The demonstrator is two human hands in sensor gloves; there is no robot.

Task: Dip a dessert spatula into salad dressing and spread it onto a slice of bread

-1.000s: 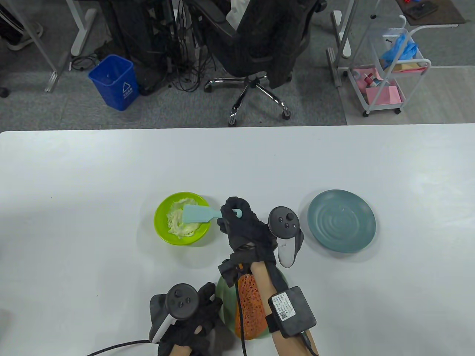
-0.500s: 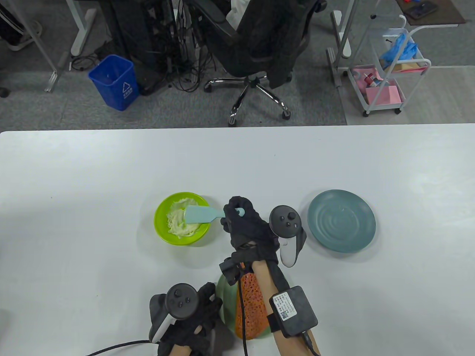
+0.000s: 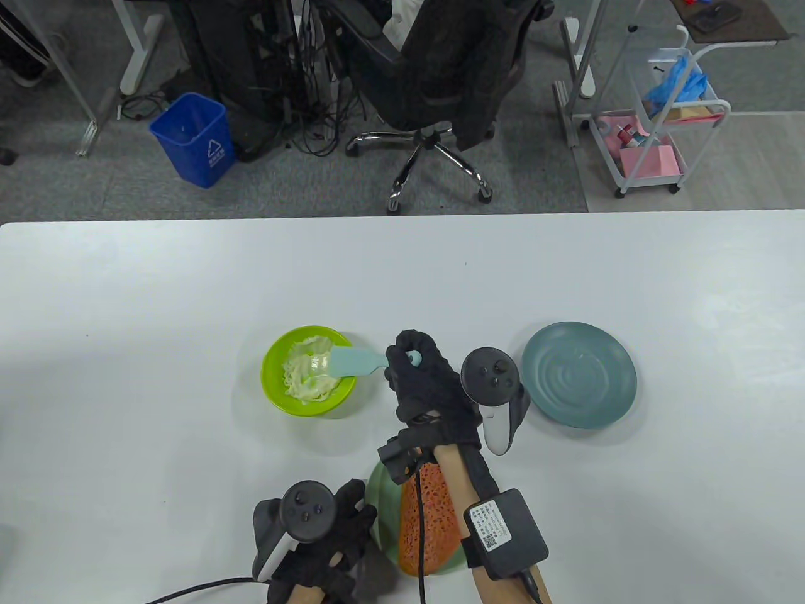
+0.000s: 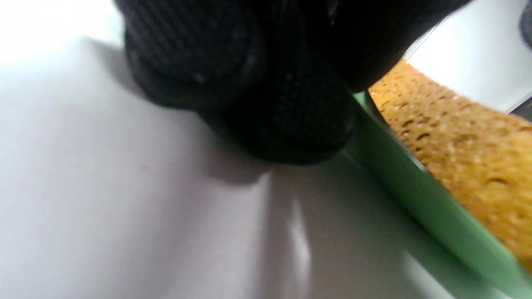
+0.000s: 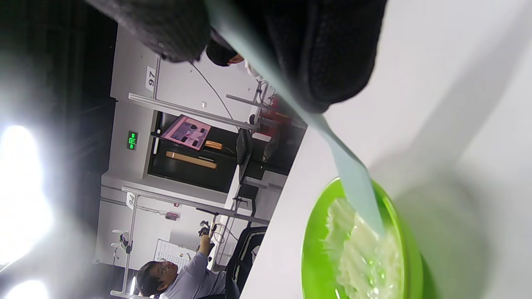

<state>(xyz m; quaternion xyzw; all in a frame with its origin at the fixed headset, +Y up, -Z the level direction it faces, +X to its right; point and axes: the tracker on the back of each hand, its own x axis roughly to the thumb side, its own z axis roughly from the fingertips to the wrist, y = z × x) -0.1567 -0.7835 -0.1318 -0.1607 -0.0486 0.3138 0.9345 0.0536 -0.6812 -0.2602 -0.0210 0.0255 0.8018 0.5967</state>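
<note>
Two gloved hands worked at the white table [image 3: 126, 314]. At the scene's centre, the right hand [image 3: 427, 390] curled its fingers around the handle of the pale blue dessert spatula [image 3: 352, 362], whose blade reached toward nine o'clock over the lime green bowl [image 3: 277, 390] and touched the creamy salad dressing [image 3: 305, 377] with its leading edge coated. In the right wrist view the spatula's blade [image 5: 357, 191] sloped down into the dressing [image 5: 361, 257] inside the bowl [image 5: 311, 249]. At six o'clock from that hand lay the bread slice [image 3: 427, 522], orange-brown and porous, on a pale green plate [image 3: 380, 503], partly covered by the right forearm. The left hand [image 3: 327, 541], at seven o'clock, rested fingers spread on the table against the plate's rim and held nothing; the left wrist view showed its fingertips [image 4: 291, 104] just beside the plate [image 4: 415, 195] and bread [image 4: 465, 149]. A dark teal plate [image 3: 578, 384] sat at three o'clock.
</note>
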